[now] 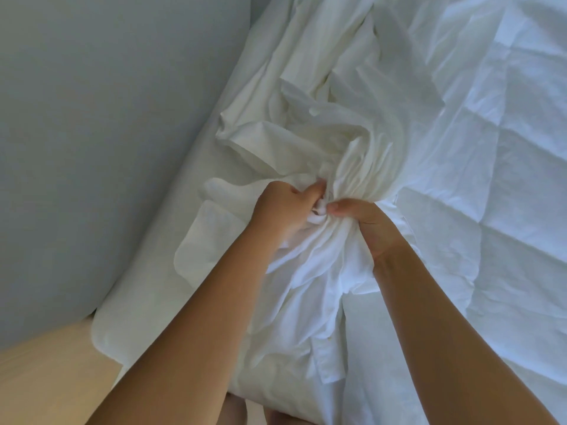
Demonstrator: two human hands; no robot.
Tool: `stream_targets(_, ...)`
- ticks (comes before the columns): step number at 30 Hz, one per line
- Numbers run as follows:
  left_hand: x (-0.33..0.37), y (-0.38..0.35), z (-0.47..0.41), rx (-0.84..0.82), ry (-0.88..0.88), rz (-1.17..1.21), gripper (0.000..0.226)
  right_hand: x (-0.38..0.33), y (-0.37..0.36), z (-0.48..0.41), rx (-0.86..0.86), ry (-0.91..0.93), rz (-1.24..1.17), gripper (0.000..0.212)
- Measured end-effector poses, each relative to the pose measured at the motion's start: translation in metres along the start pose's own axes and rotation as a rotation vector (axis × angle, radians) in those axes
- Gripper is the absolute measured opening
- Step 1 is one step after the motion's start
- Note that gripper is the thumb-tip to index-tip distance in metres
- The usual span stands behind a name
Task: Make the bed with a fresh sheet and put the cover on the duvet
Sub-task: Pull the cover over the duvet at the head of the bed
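A white duvet cover lies bunched in folds across the bed. My left hand and my right hand both grip a gathered wad of it at the middle, knuckles almost touching. To the right spreads a white quilted duvet, creased in squares. More loose white fabric hangs below my hands toward the bed's near edge. I cannot tell where the cover ends and a sheet begins.
A grey-blue wall runs along the bed's left side. The white mattress edge shows beside it. Pale wooden floor lies at the lower left, near the bed's corner.
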State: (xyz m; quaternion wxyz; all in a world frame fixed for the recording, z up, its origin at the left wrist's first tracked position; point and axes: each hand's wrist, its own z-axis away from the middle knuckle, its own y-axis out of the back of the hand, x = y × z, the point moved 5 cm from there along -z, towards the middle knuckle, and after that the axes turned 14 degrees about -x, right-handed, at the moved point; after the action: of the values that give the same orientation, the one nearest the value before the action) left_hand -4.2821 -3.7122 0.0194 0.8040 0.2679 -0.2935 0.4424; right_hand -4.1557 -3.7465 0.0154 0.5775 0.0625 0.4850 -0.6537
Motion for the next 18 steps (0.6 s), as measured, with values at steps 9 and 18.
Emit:
stream_targets(9,0.056,-0.006,0.011,0.162,-0.435,-0.111,0.029,-0.012,-0.003,-0.002,-0.08,-0.045,0.111,0.022)
stream_targets(18,0.033,-0.022,0.025,0.043,-0.412,0.21,0.016,-0.012,0.0,-0.005,-0.07,-0.013,0.022,0.025)
